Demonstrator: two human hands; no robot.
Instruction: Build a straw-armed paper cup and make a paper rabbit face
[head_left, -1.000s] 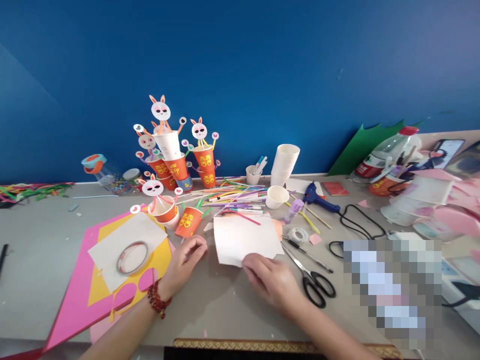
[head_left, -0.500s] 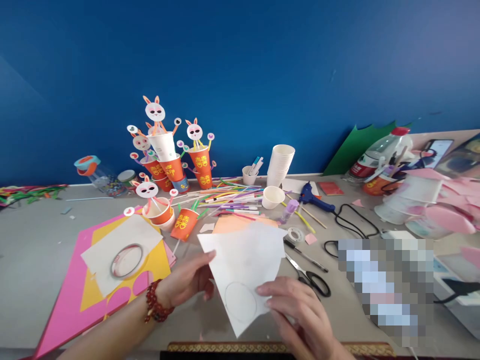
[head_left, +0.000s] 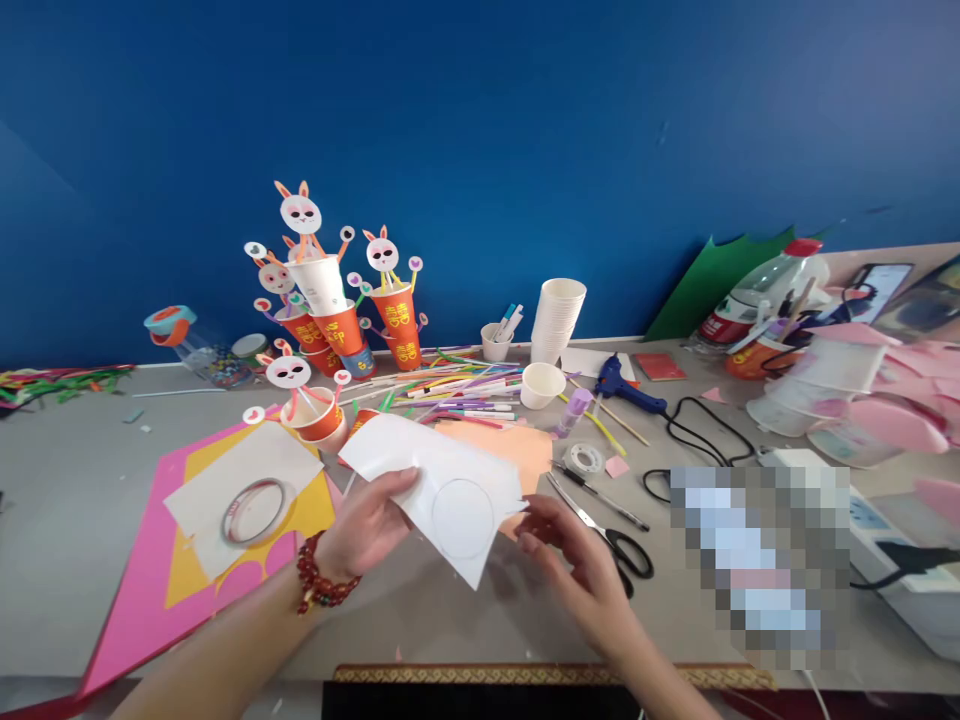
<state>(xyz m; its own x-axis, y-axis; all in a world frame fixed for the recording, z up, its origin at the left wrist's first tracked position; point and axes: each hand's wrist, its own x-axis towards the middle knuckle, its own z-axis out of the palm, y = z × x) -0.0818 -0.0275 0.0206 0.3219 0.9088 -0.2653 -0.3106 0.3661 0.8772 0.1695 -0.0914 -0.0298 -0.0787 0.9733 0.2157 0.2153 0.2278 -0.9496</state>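
In the head view, a person's left hand [head_left: 379, 520] is pinching a white sheet [head_left: 435, 470] bearing a drawn circle [head_left: 463, 518], holding it over a gray table [head_left: 465, 630], partly covering orange paper [head_left: 529, 450]. The right hand [head_left: 566, 550] is hovering by the sheet's right edge, fingers parted and loosely curling, contact unclear; scissors [head_left: 591, 520] are lying nearby.

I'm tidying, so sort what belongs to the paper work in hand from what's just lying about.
Likely belongs:
white paper sheet with a drawn circle, held in the left hand
black-handled metal scissors, by the right hand

Seemingly lying about:
blue plastic glue gun
clear plastic bottle with red cap
clear jar with blue-and-orange lid
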